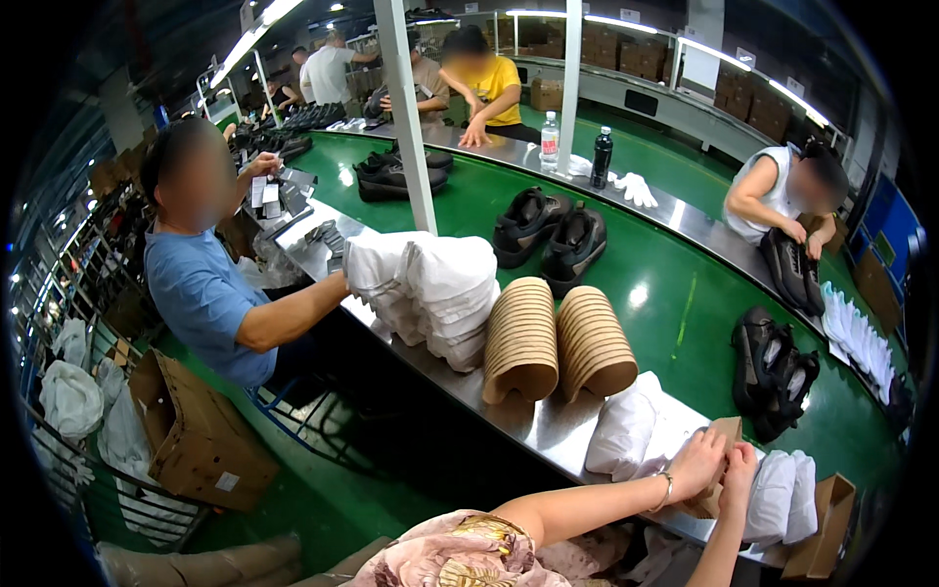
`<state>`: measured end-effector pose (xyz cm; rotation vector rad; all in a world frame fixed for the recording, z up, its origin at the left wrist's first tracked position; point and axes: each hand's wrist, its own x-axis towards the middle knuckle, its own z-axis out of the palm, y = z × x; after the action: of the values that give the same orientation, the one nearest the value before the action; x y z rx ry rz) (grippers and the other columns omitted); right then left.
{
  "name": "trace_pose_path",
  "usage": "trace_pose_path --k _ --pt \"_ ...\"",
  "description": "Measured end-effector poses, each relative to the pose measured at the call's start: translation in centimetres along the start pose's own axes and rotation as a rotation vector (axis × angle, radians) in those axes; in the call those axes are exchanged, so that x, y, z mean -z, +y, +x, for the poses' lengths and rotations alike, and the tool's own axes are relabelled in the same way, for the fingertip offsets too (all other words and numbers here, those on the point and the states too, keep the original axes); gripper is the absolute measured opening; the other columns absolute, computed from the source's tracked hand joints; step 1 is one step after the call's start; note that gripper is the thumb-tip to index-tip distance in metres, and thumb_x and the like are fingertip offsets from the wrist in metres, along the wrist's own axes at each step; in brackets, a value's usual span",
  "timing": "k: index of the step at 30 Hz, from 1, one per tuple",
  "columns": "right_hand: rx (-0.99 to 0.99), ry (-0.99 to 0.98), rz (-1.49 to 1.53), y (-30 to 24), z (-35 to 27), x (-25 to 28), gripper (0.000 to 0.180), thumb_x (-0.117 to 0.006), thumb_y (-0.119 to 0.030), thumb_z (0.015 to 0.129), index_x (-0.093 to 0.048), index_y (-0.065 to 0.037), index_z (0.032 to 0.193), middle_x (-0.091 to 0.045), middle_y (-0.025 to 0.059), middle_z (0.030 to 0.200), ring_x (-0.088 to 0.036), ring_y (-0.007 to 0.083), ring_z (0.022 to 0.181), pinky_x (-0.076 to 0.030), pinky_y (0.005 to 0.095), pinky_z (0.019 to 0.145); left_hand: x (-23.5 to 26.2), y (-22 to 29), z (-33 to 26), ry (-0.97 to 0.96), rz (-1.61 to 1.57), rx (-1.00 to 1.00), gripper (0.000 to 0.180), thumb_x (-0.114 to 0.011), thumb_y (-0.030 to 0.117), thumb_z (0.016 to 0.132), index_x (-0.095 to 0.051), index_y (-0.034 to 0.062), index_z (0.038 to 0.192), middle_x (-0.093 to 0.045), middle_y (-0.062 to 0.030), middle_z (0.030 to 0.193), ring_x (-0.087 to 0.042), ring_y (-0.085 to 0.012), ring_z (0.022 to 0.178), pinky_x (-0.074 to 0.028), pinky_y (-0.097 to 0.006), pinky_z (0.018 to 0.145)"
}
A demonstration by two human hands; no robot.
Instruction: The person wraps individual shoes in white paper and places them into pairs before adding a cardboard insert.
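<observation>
Currently both hands of the wearer are at work at the lower right, over the near metal edge of the table (pixel 550 442). Left hand (pixel 696 464), bracelet (pixel 665 489) at its wrist: fingers bent and nearly closed, gripping a folded piece of brown card (pixel 726 428). Right hand (pixel 739 476): just beside the left, fingers curled in on the same card; exact placement of its fingertips cannot be told, as they are partly hidden. The card is raised between the two hands, its upper part showing above the fingers. Just left of the hands, a white wrapped bundle (pixel 618 435) lies on the metal; to the right, further white bundles (pixel 781 497) stand close together, next to an open cardboard box (pixel 831 519). Further left along the edge: two rows of nested, curved brown card forms (pixel 522 338), side by side, then a tall white stack (pixel 450 298). A co-worker in a blue shirt (pixel 201 293) extends an arm to that stack; the hand at its end is not visible. On the green surface (pixel 665 264) beyond: a pair of dark shoes (pixel 575 245) behind the card forms, and another dark pair (pixel 768 372) beyond the wearer's hands. At far right, a co-worker in a white sleeveless top (pixel 758 201) has both hands on a black shoe (pixel 790 269).
</observation>
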<state>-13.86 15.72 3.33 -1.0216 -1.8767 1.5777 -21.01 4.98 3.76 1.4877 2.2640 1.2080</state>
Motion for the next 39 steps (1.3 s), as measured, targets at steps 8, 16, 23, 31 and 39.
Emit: trace_pose_path --k 8,16,23,31,39 --pt "0.078 -0.091 0.036 1.0 0.2 1.1 0.014 -0.045 -0.014 0.087 -0.054 -0.004 0.091 -0.053 -0.0005 0.077 -0.049 0.0075 0.069 -0.039 0.0208 0.056 -5.9 -1.7 -0.6 0.346 -0.340 -0.114 0.041 -0.045 0.017 0.086 -0.043 -0.0045 0.121 -0.042 -0.0220 0.127 -0.034 -0.0356 0.123 -0.025 -0.042 0.104" --pt "0.115 0.062 -0.102 2.1 0.6 -0.5 0.020 -0.048 -0.016 0.086 -0.059 0.001 0.087 -0.058 0.0018 0.079 -0.051 0.0109 0.072 -0.041 0.0255 0.060 -1.8 -1.8 0.0 0.372 -0.535 -0.214 0.027 -0.043 0.011 0.079 -0.054 -0.0055 0.098 -0.052 -0.0215 0.104 -0.045 -0.0370 0.098 -0.034 -0.043 0.088" --pt "0.396 0.381 -0.419 0.8 -1.5 -1.0 0.021 -0.049 -0.012 0.085 -0.053 0.001 0.070 -0.053 0.0170 0.062 -0.051 0.0264 0.056 -0.038 0.0365 0.051 -3.6 -2.9 -0.3 0.039 -0.476 -0.133 0.047 -0.035 0.022 0.092 -0.035 -0.0082 0.128 -0.030 -0.0237 0.137 -0.023 -0.0351 0.131 -0.015 -0.037 0.109" --pt "0.605 0.615 -0.476 -2.6 -4.8 -2.0 0.015 -0.045 -0.015 0.089 -0.051 -0.003 0.083 -0.056 0.0227 0.072 -0.055 0.0412 0.068 -0.042 0.0467 0.057 -3.7 -3.7 -0.9 0.006 -0.601 -0.089 0.047 -0.032 0.022 0.094 -0.030 -0.0045 0.133 -0.027 -0.0208 0.140 -0.020 -0.0328 0.132 -0.014 -0.036 0.109" --pt "0.442 0.810 0.118 -3.8 -10.4 5.4 0.022 -0.046 -0.020 0.093 -0.055 -0.001 0.090 -0.059 0.0082 0.077 -0.050 0.0131 0.067 -0.042 0.0275 0.063 0.1 -1.4 -1.4 0.138 -0.376 -0.165 0.048 -0.039 0.024 0.093 -0.031 -0.0047 0.131 -0.027 -0.0254 0.137 -0.023 -0.0353 0.130 -0.017 -0.038 0.107"
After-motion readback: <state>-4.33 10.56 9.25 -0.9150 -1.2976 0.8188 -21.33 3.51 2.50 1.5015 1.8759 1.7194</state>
